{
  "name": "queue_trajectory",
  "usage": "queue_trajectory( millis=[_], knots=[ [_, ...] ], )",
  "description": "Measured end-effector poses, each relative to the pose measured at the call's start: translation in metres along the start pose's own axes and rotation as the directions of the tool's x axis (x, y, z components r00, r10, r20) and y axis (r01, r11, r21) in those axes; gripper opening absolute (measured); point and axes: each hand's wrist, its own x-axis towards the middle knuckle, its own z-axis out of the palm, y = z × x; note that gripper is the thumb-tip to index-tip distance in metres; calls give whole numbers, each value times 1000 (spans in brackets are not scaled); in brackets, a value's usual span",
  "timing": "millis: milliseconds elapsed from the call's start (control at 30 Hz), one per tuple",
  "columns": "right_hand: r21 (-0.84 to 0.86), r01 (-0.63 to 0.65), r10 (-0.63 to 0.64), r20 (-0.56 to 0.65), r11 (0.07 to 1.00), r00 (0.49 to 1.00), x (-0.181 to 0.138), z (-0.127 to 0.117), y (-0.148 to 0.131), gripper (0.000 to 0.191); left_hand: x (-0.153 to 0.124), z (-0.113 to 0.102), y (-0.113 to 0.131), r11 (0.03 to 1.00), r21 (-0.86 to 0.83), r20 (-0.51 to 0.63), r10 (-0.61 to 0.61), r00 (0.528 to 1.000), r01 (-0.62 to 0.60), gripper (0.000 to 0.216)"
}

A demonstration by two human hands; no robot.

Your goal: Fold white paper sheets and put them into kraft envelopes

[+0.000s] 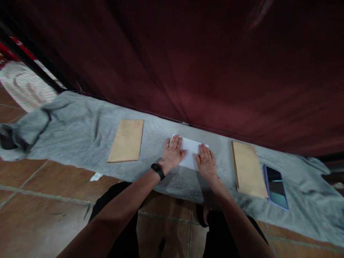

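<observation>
A white folded sheet of paper [191,147] lies on a grey cloth [80,132] spread over the floor. My left hand [172,154] lies flat on the paper's left part, fingers stretched out, with a black band on the wrist. My right hand [206,161] presses flat on the paper's right part, fingers together and straight. Neither hand grips anything.
A brown envelope [127,140] lies on the cloth to the left. A stack of brown envelopes [248,168] lies to the right, with a phone [276,187] beside it. A dark red curtain [188,61] hangs behind. Tiled floor [40,200] is in front.
</observation>
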Motion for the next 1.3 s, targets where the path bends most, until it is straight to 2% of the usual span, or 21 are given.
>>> queue_trajectory(
  millis=[233,400,600,733,800,833,900,967,1000,1033,1067,1133,1167,1200,1233,1300],
  knots=[
    [-266,-27,30,4,964,1000,-2,-6,16,64,-1,-8,3,985,148,58,-98,994,88,74],
    [-349,-25,29,6,937,1000,-3,-7,18,64,-5,-24,10,969,192,61,-169,984,155,71],
    [-352,-42,55,29,935,998,1,-9,16,63,-11,-49,3,972,46,88,-234,968,231,67],
    [-349,-83,108,52,933,993,6,-12,11,62,-9,-51,-9,936,-147,111,-306,945,320,74],
    [-337,-104,132,62,936,989,8,-14,9,62,-5,-47,-17,846,-349,152,-374,915,404,79],
    [-326,-112,141,65,939,988,9,-14,9,62,-4,-45,-20,763,-480,188,-392,900,433,82],
    [-292,-124,149,65,949,987,11,-15,9,61,0,-41,-25,519,-724,275,-388,880,455,84],
    [-238,-135,152,56,962,987,13,-16,10,61,3,-41,-26,260,-866,337,-331,881,428,81],
    [-201,-140,153,47,970,987,14,-17,10,60,4,-43,-26,173,-900,337,-308,890,401,78],
    [-156,-145,152,32,977,988,17,-18,11,60,6,-48,-26,129,-923,312,-296,903,362,73],
    [-106,-150,152,8,983,988,19,-20,12,60,8,-54,-25,129,-944,254,-305,918,304,65],
    [8,-150,150,-68,989,986,25,-26,15,61,12,-72,-24,246,-959,38,-381,924,140,47],
    [65,-145,152,-115,987,982,28,-29,16,61,13,-83,-23,352,-935,-111,-420,901,48,38],
    [118,-141,159,-161,983,974,30,-33,17,61,12,-93,-22,471,-882,-267,-446,854,-29,31],
    [165,-136,168,-199,977,965,32,-36,18,61,10,-103,-21,587,-806,-387,-420,821,-80,24],
    [239,-128,188,-246,962,951,34,-42,19,60,2,-116,-17,774,-600,-556,-224,801,-200,14]
  ],
)
